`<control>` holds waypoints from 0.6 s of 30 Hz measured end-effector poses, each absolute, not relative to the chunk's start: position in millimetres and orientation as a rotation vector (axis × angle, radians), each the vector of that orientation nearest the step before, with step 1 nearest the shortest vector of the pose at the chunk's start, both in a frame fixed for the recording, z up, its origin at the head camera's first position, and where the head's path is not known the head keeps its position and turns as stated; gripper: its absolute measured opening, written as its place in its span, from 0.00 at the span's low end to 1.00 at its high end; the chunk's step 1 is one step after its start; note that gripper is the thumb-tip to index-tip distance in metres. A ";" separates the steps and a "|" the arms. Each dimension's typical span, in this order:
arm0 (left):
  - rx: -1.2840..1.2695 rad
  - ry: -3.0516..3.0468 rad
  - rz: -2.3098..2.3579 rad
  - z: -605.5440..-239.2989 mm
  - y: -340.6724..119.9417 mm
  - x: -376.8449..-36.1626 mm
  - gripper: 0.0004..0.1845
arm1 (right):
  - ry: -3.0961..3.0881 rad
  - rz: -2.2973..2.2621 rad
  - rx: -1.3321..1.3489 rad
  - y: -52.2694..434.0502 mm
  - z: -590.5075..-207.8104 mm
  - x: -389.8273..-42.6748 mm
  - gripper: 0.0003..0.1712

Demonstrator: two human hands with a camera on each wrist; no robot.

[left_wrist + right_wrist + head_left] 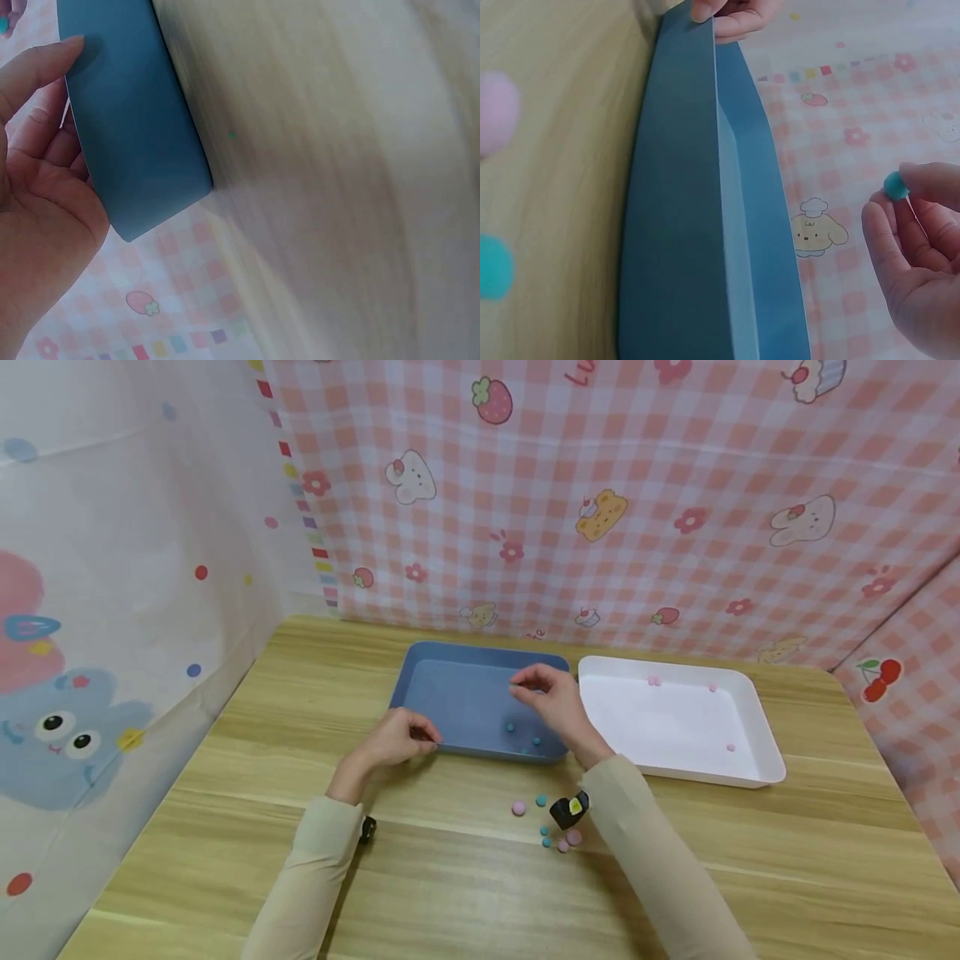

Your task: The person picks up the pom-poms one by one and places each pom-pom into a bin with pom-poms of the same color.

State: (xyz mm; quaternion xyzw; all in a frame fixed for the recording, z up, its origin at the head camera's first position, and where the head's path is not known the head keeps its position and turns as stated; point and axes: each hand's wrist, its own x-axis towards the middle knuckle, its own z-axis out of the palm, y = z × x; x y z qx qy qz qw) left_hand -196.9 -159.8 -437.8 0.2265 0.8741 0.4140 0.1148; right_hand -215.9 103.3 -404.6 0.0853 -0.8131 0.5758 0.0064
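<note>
My left hand grips the near left part of the blue tray's rim, thumb on the outer wall and fingers on the inner side. The blue tray lies flat on the table with small teal balls near its front right corner. Above that tray's right half, my right hand pinches a teal ball between thumb and fingertips. The ball shows in the right wrist view, while the head view hardly reveals it.
A white tray stands to the right of the blue one, holding small pink pieces. On the table in front lie loose pink balls and teal balls, some beside the right wrist's black camera. Checked cloth hangs behind.
</note>
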 end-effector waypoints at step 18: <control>0.622 2.538 1.212 -436.1 -159.9 -196.6 0.04 | -2.458 2.082 0.109 85.1 -400.4 -238.8 0.10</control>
